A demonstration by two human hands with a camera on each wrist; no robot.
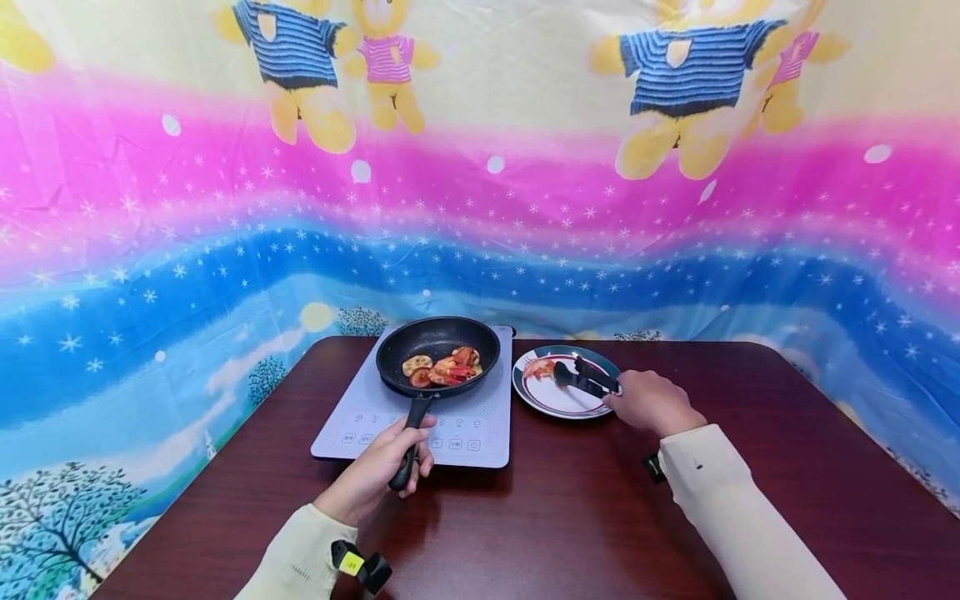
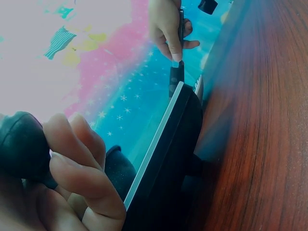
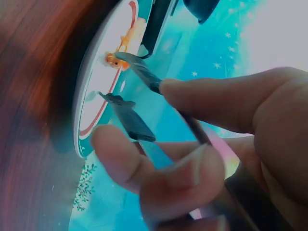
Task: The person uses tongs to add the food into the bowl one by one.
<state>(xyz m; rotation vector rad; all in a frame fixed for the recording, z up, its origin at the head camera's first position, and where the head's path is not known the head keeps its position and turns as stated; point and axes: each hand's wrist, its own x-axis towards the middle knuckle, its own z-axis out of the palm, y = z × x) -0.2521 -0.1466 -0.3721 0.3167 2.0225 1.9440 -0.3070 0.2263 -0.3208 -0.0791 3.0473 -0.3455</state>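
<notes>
My left hand [image 1: 375,467] grips the handle [image 1: 403,475] of a black frying pan [image 1: 420,337]. In the pan lie reddish-orange shrimp [image 1: 453,369] and a pale round slice with holes [image 1: 416,365]. My right hand [image 1: 656,404] holds black-tipped tongs [image 1: 588,383] over a white plate [image 1: 546,402] with a dark green rim. One shrimp [image 3: 122,50] lies on that plate. In the right wrist view the tongs' arms stand apart, one tip at the shrimp. The left wrist view shows my left fingers [image 2: 82,178] curled at the handle.
Under the pan is a white induction cooktop [image 1: 345,421] with touch buttons along its front. It stands on a dark reddish-brown table [image 1: 540,517], the plate just right of it. A printed cloth backdrop [image 1: 480,208] hangs behind and around the table.
</notes>
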